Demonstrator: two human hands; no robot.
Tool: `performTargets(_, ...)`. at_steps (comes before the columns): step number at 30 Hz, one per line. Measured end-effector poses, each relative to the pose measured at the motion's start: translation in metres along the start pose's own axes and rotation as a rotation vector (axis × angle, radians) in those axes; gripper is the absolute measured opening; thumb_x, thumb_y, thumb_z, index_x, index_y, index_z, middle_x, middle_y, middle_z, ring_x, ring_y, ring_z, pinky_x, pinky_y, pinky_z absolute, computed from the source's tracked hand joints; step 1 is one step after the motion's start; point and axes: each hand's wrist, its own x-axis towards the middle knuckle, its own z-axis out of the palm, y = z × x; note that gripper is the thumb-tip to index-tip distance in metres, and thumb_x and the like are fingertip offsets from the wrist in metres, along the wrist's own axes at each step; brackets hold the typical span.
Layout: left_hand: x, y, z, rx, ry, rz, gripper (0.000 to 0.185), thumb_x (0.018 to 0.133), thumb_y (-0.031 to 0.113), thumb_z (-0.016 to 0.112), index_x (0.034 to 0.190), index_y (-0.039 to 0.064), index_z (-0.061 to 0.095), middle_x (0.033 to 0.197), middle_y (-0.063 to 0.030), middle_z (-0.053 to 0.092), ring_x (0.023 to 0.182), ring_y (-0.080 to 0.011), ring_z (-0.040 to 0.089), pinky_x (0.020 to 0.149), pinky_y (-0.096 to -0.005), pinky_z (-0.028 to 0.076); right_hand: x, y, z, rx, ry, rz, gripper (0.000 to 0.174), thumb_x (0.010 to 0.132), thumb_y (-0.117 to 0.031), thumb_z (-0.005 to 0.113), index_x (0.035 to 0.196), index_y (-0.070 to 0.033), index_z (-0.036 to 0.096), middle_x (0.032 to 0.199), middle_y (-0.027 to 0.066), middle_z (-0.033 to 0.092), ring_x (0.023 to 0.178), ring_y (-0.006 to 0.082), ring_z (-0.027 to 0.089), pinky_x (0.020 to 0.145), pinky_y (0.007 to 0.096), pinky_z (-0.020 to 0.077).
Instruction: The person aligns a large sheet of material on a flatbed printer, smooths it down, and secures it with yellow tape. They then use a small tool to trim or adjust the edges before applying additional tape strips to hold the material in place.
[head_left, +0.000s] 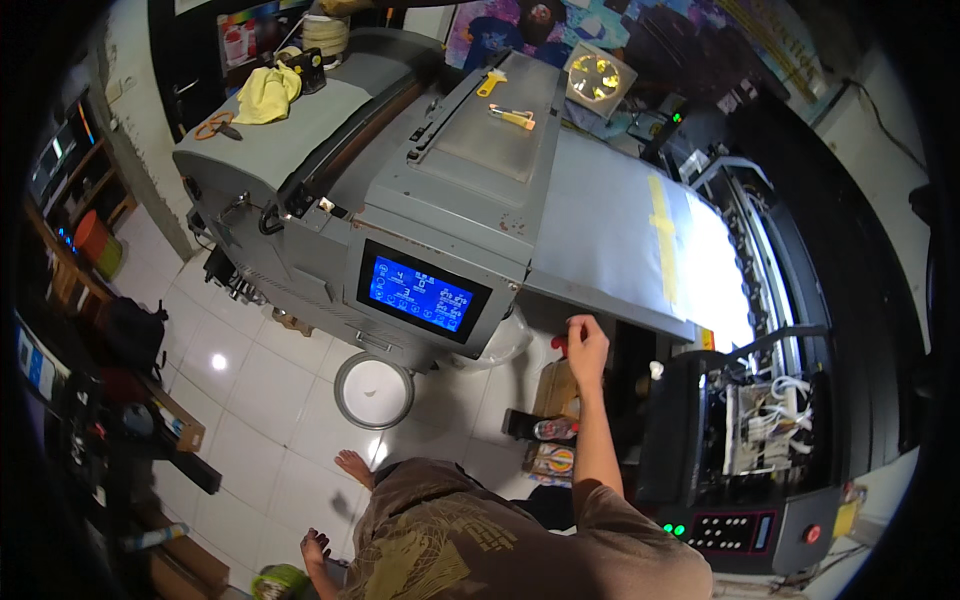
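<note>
My right hand (589, 349) is raised in front of the near edge of a film-covered table (600, 217), with its fingers curled together. I see no object in it. Low by my left side hangs my left hand (316, 547), its fingers loosely bent and apart, holding nothing. A strip of yellow tape (664, 236) crosses the pale film. To its right stands a large-format printer (750, 420) with a lit interior. Left of the film is a grey metal machine (457, 202) with a lit blue touchscreen (418, 291).
Orange-handled scissors (216, 126) and a yellow cloth (270, 94) lie on the grey machine. A scraper (491, 83) and a utility knife (513, 117) rest on its cover. On the tiled floor are a round bin (373, 391), a cardboard box (556, 390) and a bottle (555, 429).
</note>
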Motion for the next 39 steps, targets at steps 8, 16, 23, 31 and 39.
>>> performTargets(8, -0.043, -0.137, 0.077, -0.242, 0.019, -0.195, 0.047, 0.110, 0.040, 0.054, 0.133, 0.000, 0.060, 0.098, -0.0149, 0.072, 0.083, -0.0320, 0.070, 0.071, -0.0515, 0.054, 0.149, 0.018, -0.022, -0.277, -0.023, -0.168, 0.018, 0.104, -0.020, 0.067, 0.104, -0.003, 0.074, 0.097, 0.0187, 0.076, 0.086, 0.0350, 0.075, 0.079, 0.0455, 0.0572)
performTargets(16, -0.077, -0.168, 0.099, -0.230, 0.011, -0.287, 0.050, 0.109, 0.041, 0.056, 0.134, -0.001, 0.060, 0.099, -0.0166, 0.072, 0.083, -0.0342, 0.070, 0.072, -0.0521, 0.054, 0.260, 0.070, 0.012, -0.459, -0.075, -0.236, 0.014, 0.099, -0.016, 0.071, 0.108, -0.007, 0.075, 0.108, 0.0182, 0.074, 0.092, 0.0365, 0.074, 0.082, 0.0486, 0.0571)
performTargets(23, -0.055, -0.076, 0.122, -0.112, 0.044, -0.093, 0.057, 0.107, 0.048, 0.058, 0.140, 0.001, 0.060, 0.115, -0.0174, 0.073, 0.101, -0.0356, 0.071, 0.081, -0.0530, 0.054, 0.320, 0.090, 0.035, -0.478, -0.214, -0.315, 0.017, 0.099, -0.014, 0.072, 0.115, -0.011, 0.074, 0.115, 0.0122, 0.073, 0.102, 0.0354, 0.072, 0.087, 0.0468, 0.0572)
performTargets(31, -0.048, 0.087, 0.167, 0.061, 0.055, 0.277, 0.058, 0.108, 0.054, 0.060, 0.142, 0.007, 0.063, 0.126, -0.0104, 0.074, 0.114, -0.0260, 0.071, 0.089, -0.0442, 0.052, 0.350, 0.082, 0.033, -0.519, -0.413, -0.437, 0.012, 0.101, -0.015, 0.070, 0.113, -0.012, 0.073, 0.115, 0.0081, 0.072, 0.102, 0.0359, 0.071, 0.085, 0.0489, 0.0568)
performTargets(39, -0.071, 0.082, 0.205, 0.135, 0.005, 0.199, 0.053, 0.106, 0.049, 0.065, 0.139, 0.008, 0.066, 0.118, -0.0091, 0.076, 0.104, -0.0222, 0.074, 0.073, -0.0379, 0.053, 0.374, 0.091, 0.040, -0.502, -0.483, -0.546, 0.005, 0.100, -0.013, 0.069, 0.104, -0.010, 0.069, 0.108, 0.0128, 0.073, 0.096, 0.0397, 0.071, 0.083, 0.0503, 0.0557)
